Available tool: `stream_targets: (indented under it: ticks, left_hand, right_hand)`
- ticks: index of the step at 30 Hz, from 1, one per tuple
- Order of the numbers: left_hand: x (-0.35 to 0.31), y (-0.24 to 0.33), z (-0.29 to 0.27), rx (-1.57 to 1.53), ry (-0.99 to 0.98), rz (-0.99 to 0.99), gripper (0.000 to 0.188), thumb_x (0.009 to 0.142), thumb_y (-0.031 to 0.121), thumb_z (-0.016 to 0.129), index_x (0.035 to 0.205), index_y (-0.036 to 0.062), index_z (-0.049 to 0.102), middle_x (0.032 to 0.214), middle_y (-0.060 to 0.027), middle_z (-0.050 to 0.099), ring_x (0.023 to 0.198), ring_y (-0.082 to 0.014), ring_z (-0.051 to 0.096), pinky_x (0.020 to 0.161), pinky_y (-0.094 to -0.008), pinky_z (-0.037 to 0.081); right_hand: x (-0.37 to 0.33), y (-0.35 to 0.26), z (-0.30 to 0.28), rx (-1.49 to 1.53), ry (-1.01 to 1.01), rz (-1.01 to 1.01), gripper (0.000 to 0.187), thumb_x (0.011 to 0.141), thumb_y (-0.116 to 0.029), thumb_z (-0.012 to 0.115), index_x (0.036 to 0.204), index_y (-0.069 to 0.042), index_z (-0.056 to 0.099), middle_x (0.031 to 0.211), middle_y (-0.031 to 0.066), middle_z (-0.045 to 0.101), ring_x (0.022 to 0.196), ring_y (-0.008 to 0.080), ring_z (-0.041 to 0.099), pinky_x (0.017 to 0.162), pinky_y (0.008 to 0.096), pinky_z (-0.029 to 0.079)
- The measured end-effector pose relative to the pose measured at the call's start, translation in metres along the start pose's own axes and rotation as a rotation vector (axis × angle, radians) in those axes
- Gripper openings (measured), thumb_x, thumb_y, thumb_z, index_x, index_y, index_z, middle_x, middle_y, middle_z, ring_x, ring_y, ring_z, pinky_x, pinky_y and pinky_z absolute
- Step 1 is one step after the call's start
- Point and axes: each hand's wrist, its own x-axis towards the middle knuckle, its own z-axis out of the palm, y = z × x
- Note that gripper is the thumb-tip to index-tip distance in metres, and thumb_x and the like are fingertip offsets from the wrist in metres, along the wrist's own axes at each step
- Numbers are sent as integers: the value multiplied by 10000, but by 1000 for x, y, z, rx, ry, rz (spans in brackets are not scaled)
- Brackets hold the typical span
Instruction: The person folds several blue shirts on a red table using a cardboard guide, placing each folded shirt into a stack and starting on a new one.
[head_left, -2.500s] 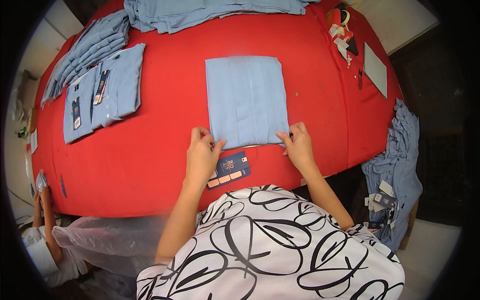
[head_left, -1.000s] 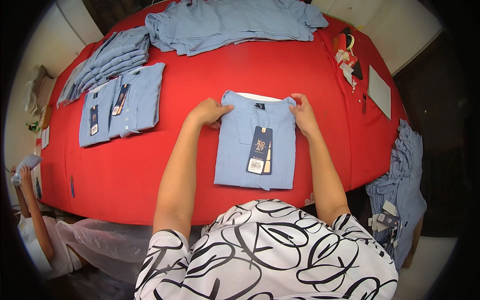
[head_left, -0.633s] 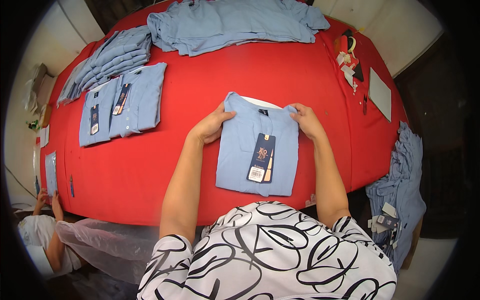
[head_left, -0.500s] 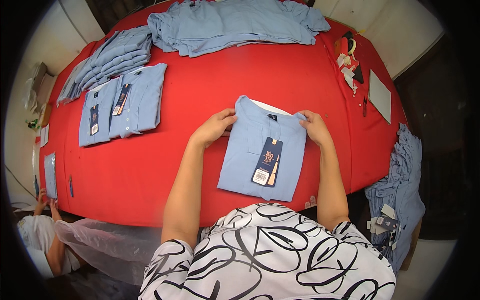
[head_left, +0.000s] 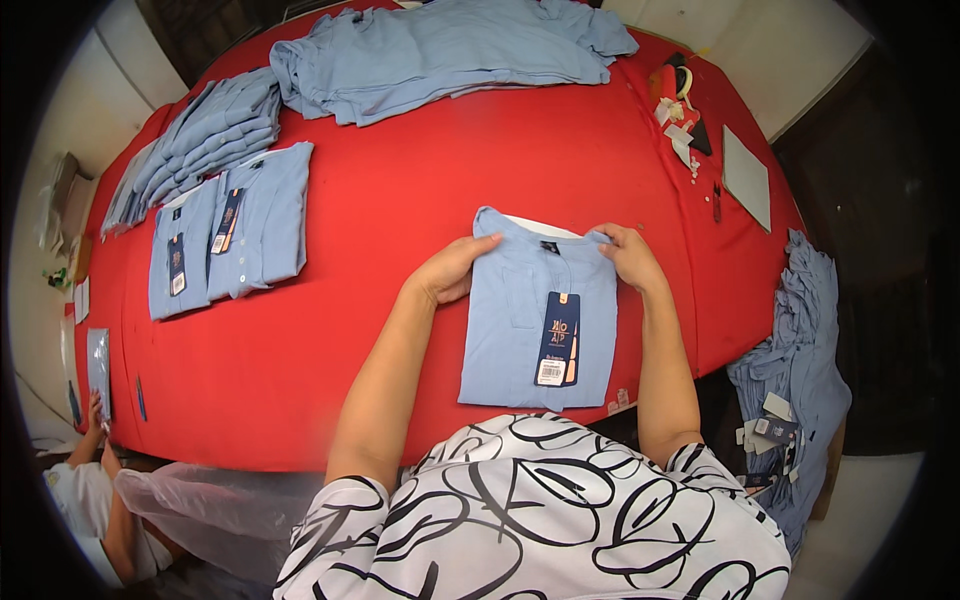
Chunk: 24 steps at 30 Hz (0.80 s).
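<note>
A folded light-blue shirt (head_left: 500,350) lies in front of me on the red-covered table (head_left: 390,180), its collar pointing away from me. A dark navy hang tag (head_left: 556,340) with a white sticker rests on its front, tied near the neck. My left hand (head_left: 450,270) is closed on the shirt's left shoulder edge, thumb on top and the other fingers partly hidden beneath. At the opposite shoulder, my right hand (head_left: 630,258) pinches the fabric beside the collar.
Two tagged folded shirts (head_left: 275,215) lie left, before a folded-shirt stack (head_left: 210,125). Loose shirts (head_left: 450,60) spread along the far side. Tape (head_left: 683,82), paper scraps and a pale board (head_left: 747,178) sit right. Shirts (head_left: 800,350) hang lower right. Another person's hand (head_left: 96,412) touches a packet.
The shirt has turned slightly and now lies straighter. Both hands stay at its shoulders, the left having shifted a little right with it. The whole view has also tilted somewhat.
</note>
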Motion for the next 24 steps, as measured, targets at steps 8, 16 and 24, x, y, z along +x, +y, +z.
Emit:
stream_targets:
  ticks: [8, 16, 24]
  left_hand:
    - [20, 0, 32, 345, 544, 319, 453, 890, 54, 652, 1310, -41, 512, 1210, -200, 628, 1086, -261, 640, 934, -346, 526]
    - [-2, 16, -1, 612, 383, 238, 490, 840, 41, 679, 1317, 34, 569, 1199, -195, 653, 1129, -282, 631, 963, -337, 494]
    - [-163, 113, -25, 954, 812, 508, 495, 823, 74, 718, 1300, 29, 593, 1265, -190, 629, 1185, -306, 606, 1017, -353, 456]
  right_hand:
    - [-14, 0, 6, 334, 227, 60, 379, 914, -3, 534, 1292, -23, 551, 1087, 137, 663, 969, 204, 645, 857, 322, 497]
    - [-40, -10, 3, 516, -66, 49, 542, 817, 128, 544, 1355, 69, 504, 1314, 133, 545, 1184, 198, 548, 1028, 310, 420]
    - [12, -193, 48, 569, -405, -224, 547, 799, 131, 540, 1340, 56, 534, 1336, 98, 536, 1182, 191, 543, 1013, 301, 426]
